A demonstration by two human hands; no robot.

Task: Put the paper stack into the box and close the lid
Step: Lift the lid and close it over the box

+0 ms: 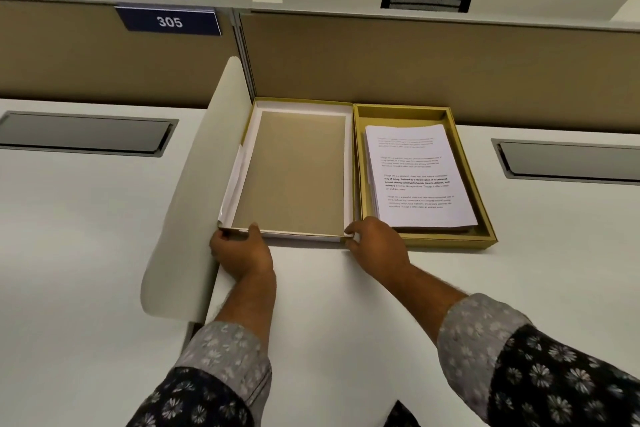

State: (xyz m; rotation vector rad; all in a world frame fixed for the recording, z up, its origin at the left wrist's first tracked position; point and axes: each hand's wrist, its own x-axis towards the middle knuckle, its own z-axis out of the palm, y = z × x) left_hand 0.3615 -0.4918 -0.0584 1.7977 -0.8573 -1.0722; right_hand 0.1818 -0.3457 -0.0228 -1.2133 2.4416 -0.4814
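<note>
A gold box [360, 163] stands on the white desk against the back partition, and a stack of printed paper [417, 177] lies inside it. Left of it the lid [294, 170] lies upside down, showing a brown inner face and white walls. My left hand [240, 250] grips the lid's near left corner, thumb over the rim. At the lid's near right corner, beside the box's wall, my right hand [375, 241] holds the edge.
A rounded white divider panel [194, 191] stands right against the lid's left side. Behind runs a tan partition [415, 59] with a "305" sign [169, 21]. Grey cable hatches [86, 132] [568, 161] sit in the desks on both sides.
</note>
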